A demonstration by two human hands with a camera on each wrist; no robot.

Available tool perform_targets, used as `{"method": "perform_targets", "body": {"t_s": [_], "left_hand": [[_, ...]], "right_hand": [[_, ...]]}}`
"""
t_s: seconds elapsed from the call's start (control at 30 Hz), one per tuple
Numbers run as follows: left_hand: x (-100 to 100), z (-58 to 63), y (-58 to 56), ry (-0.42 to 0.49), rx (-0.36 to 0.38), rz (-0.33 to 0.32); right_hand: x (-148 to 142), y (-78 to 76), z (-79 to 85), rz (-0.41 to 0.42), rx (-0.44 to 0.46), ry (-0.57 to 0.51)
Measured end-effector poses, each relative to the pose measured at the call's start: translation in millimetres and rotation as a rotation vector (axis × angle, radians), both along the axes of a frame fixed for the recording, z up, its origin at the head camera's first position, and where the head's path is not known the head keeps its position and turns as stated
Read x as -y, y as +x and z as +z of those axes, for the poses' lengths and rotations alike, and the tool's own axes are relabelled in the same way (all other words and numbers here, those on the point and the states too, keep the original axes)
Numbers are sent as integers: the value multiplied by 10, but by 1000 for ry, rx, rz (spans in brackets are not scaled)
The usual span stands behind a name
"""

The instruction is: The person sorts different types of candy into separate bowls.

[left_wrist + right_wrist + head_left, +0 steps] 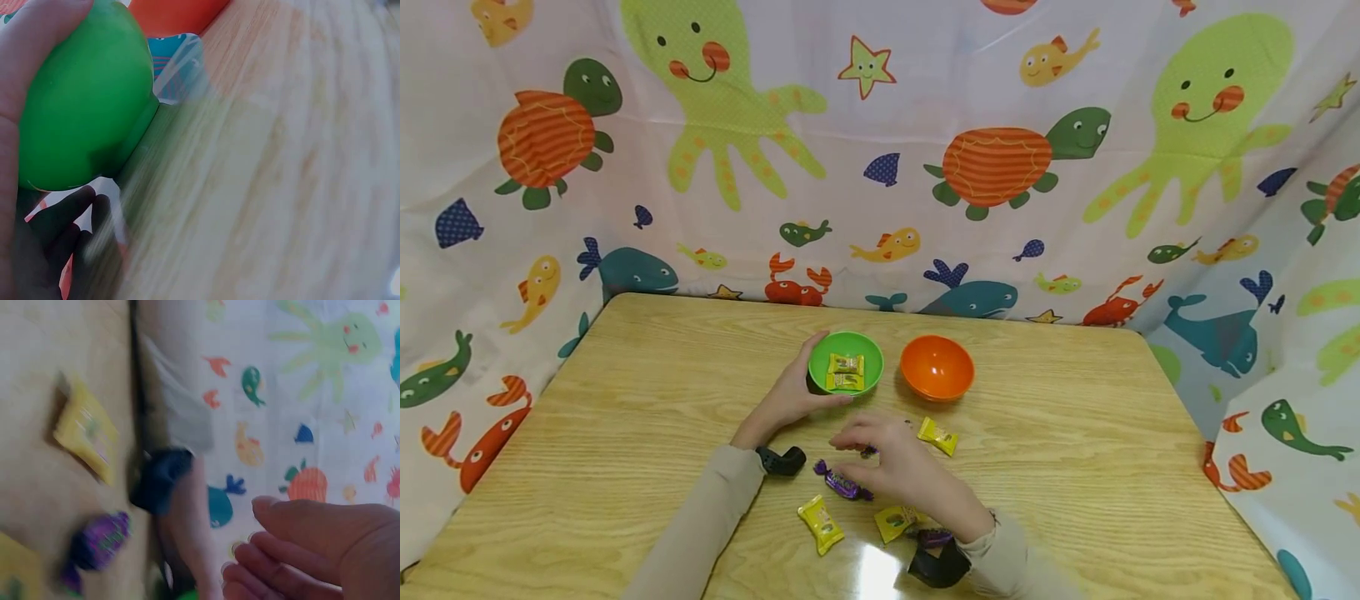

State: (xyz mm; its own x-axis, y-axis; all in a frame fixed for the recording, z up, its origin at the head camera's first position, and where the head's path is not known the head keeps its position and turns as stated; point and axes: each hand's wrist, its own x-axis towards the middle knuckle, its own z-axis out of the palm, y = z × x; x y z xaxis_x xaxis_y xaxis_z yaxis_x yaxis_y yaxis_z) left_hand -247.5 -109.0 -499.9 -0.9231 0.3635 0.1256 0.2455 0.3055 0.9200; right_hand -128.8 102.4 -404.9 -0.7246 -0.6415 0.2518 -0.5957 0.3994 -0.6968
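My left hand (793,393) grips the side of a green bowl (874,367), its thumb at the near rim and its fingers round the far left side. Two yellow-wrapped candies (846,372) lie inside that bowl. In the left wrist view the bowl's green outer wall (87,100) shows close beside the thumb. My right hand (895,458) hovers over the loose candies with its fingers loosely bent and nothing held in them. Under and beside it lie a purple-wrapped candy (844,483) and a yellow candy (891,523). In the right wrist view, thumb and fingertips stand apart.
An orange bowl (937,368) stands right of the green one. One yellow candy (937,436) lies below it, another yellow candy (821,525) nearer the front. A purple candy (934,537) is partly hidden by the right wrist. A sea-animal curtain (850,200) hangs behind the wooden table (1060,433).
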Motion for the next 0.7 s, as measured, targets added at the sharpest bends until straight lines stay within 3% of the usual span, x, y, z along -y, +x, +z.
{"method": "perform_targets", "body": {"t_s": [0.2, 0.33, 0.43, 0.6, 0.7], "left_hand": [[-10, -17, -1, -5, 8, 4], [-15, -15, -2, -15, -1, 13], [-18, -9, -2, -12, -5, 11], [-11, -8, -2, -16, -6, 10], [-5, -14, -4, -14, -3, 7]], "right_hand": [[52, 235, -174, -4, -37, 143], [111, 381, -274, -43, -88, 258], [169, 483, -323, -76, -77, 327], [256, 584, -401, -107, -30, 376], [283, 603, -433, -112, -49, 387]]}}
